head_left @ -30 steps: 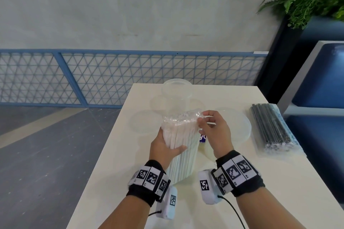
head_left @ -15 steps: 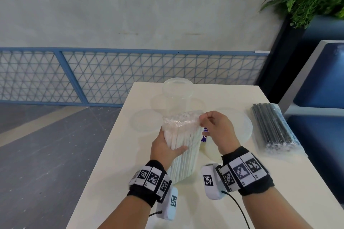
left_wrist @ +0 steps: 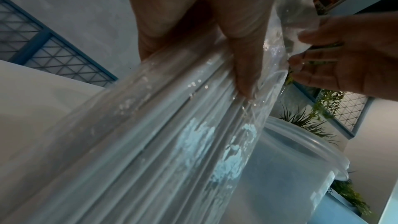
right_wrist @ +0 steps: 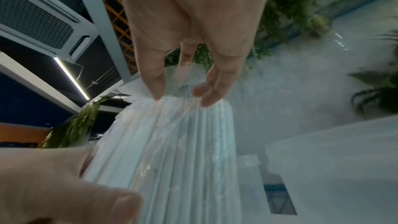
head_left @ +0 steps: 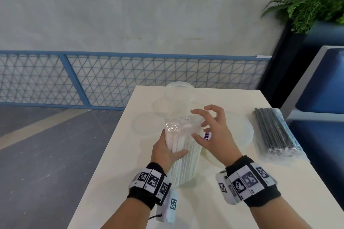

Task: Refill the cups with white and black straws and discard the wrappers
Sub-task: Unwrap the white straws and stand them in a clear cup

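A pack of white straws in a clear wrapper stands upright on the white table. My left hand grips its middle, thumb across the front. My right hand hovers at the wrapper's top right corner with fingers spread; in the right wrist view its fingertips just touch the crinkled plastic. An empty clear cup stands right behind the pack. A wrapped bundle of black straws lies flat at the table's right edge.
Flat clear lids lie left of the cup, and a round clear container sits behind my right hand. Past the table's left edge there is grey floor. A blue mesh fence runs behind, and blue seating stands at the right.
My right hand was pinching the wrapper's top; its fingers have now spread apart and lifted slightly. The left hand still holds the pack upright in the same place.
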Action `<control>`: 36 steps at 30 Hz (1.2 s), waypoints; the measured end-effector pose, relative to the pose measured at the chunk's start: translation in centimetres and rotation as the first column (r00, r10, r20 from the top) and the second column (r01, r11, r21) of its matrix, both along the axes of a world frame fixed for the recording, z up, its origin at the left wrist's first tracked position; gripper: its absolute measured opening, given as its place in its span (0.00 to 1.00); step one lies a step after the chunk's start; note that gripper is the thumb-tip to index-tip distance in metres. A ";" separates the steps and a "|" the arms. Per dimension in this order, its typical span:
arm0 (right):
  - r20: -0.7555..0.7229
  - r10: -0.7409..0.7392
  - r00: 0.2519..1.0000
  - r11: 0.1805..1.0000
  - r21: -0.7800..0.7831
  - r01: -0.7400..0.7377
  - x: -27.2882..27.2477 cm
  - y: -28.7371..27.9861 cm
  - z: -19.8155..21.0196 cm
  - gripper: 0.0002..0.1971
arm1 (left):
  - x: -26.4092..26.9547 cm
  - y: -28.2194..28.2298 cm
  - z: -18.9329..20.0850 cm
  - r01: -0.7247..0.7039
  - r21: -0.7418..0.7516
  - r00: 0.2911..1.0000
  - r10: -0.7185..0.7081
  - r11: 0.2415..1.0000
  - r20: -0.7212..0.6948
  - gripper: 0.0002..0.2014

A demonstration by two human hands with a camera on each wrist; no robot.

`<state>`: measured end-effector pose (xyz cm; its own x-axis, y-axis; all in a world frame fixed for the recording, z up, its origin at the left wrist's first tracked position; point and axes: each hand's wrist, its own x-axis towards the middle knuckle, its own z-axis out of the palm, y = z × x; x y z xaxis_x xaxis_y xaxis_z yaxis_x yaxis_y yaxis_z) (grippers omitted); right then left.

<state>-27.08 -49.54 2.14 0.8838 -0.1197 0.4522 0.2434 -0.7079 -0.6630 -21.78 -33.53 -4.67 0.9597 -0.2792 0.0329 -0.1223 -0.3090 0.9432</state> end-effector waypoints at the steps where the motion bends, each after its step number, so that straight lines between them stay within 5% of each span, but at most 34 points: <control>1: 0.036 -0.009 0.999 0.997 -0.075 0.011 0.3 -0.1 -0.1 0.17 | 0.0 0.0 0.0 0.004 0.002 1.000 -0.004 1.000 0.001 0.37; 3: 0.094 -0.027 0.995 1.000 -0.003 0.028 1.1 -0.4 0.8 0.07 | 0.0 -0.1 0.1 0.021 0.020 1.000 -0.021 1.000 0.006 0.36; 5: 0.104 -0.034 0.994 0.986 0.165 0.017 2.3 -1.0 2.2 0.09 | -0.2 -0.3 0.4 0.051 0.040 0.999 -0.052 0.998 0.015 0.35; 11: -0.135 0.025 0.991 0.849 0.525 0.050 5.2 -2.7 5.1 0.10 | -0.4 -0.8 0.5 0.112 0.095 0.992 -0.116 0.989 0.039 0.35; 13: -0.081 -0.002 0.997 0.895 0.444 0.038 5.3 -3.1 5.8 0.10 | -0.2 -0.4 0.5 0.092 0.065 0.995 -0.093 0.994 0.021 0.34; 16: 0.055 0.068 0.996 0.997 -0.030 -0.066 3.9 -3.0 6.0 0.06 | -0.1 0.0 0.4 0.073 0.052 0.997 -0.073 0.996 0.014 0.35; 18: -0.122 0.178 0.976 0.909 -0.359 -0.211 3.0 -2.8 4.5 0.05 | 0.0 -0.1 0.5 0.079 0.060 0.997 -0.080 0.995 0.018 0.35; 20: -0.267 0.160 0.950 0.808 -0.518 -0.282 2.5 -2.7 2.9 0.11 | -0.1 -0.3 0.5 0.100 0.061 0.995 -0.102 0.993 0.024 0.35; 24: -0.249 0.174 0.953 0.855 -0.441 -0.272 2.7 -2.7 3.1 0.08 | 0.2 -0.5 0.4 0.120 0.080 0.992 -0.123 0.990 0.029 0.34; 29: -0.400 0.203 0.894 0.905 -0.272 -0.327 2.3 -1.9 3.9 0.07 | 0.8 -0.2 0.4 0.158 0.080 0.987 -0.158 0.984 -0.004 0.35; 32: -0.352 0.229 0.908 0.873 -0.338 -0.351 3.2 -2.3 3.9 0.18 | 0.8 -0.8 0.4 0.180 0.115 0.983 -0.182 0.977 0.000 0.35; 36: -0.470 0.271 0.840 0.782 -0.401 -0.477 3.9 -1.7 4.0 0.29 | 1.2 -0.8 0.3 0.198 0.130 0.980 -0.200 0.972 0.005 0.36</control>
<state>-23.14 -51.23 6.11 0.9165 0.3998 -0.0121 0.3703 -0.8595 -0.3522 -20.62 -34.35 -4.35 0.8841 -0.4673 0.0011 -0.2100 -0.3952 0.8942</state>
